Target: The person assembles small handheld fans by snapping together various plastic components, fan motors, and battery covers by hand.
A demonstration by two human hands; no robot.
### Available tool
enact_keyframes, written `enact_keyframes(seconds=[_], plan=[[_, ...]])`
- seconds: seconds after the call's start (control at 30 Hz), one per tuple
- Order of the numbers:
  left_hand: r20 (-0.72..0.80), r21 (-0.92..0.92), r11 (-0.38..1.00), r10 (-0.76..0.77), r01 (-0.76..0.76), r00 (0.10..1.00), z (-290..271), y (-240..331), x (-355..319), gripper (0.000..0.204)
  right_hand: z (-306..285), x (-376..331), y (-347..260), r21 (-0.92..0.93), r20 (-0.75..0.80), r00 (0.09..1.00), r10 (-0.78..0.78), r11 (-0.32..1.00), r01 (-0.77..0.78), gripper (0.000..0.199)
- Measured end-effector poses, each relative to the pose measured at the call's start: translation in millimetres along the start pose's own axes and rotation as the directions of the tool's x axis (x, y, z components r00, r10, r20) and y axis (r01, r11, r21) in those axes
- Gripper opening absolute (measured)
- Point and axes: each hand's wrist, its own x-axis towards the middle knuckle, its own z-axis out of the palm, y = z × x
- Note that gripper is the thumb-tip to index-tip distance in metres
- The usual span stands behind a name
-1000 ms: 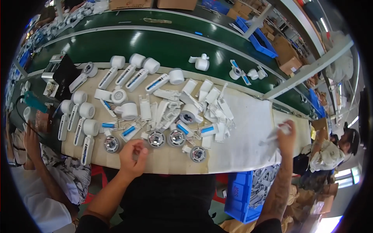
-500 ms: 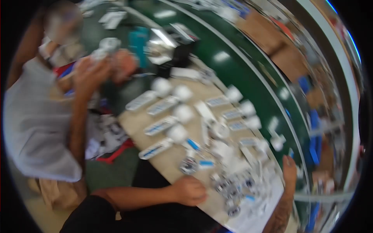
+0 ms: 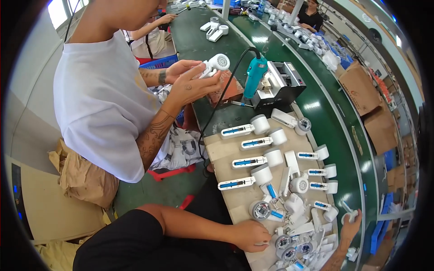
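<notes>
Vs 0.5 s ago: view is swinging further left and is sharpening, the blur is gone; co-worker in white T-shirt (image 3: 97, 97) is now filling upper left, and both own hands are sitting lower in frame, near bottom edge.

Pkgs/labels: brown cardboard boxes (image 3: 361, 86) are standing far beyond the right hand, across the green conveyor belt (image 3: 325, 117); a blue plastic crate (image 3: 160, 62) is sitting behind the co-worker's arm, well beyond the left hand. Blue rectangular labels are running along the handles of the white plastic hair-dryer bodies (image 3: 246, 131), which are lying in rows on the beige cardboard-covered bench (image 3: 226, 156) just ahead of the left hand.

Left hand (image 3: 251, 235) is resting on the bench edge, fingers curled loosely; can't tell if anything is inside. Round grey fan-motor units (image 3: 261, 209) are lying just ahead of it and btwn both hands. Right hand (image 3: 352, 223) is closing round a small white plastic part (image 3: 348, 210) at the pile's far side.

Co-worker is gripping a white dryer head (image 3: 217, 63) w/ 2 hands, beside a teal electric screwdriver (image 3: 254, 74).
</notes>
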Motion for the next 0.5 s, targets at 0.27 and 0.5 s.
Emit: enact_keyframes(seconds=[0.27, 0.5], plan=[[0.198, -0.385, 0.84, -0.33, 0.383, 0.923, -7.6, 18.8, 10.6, 0.014, -136.5, -116.0, -186.3, 0.165, -0.091, 0.996, 0.001, 0.986, 0.014, 0.077], [0.383, -0.833, 0.278, -0.335, 0.479, 0.861, -22.1, 63.4, 104.3, 0.053, -144.1, -189.8, -250.1, 0.737, 0.148, 0.989, 0.017, 0.664, -0.121, 0.093]])
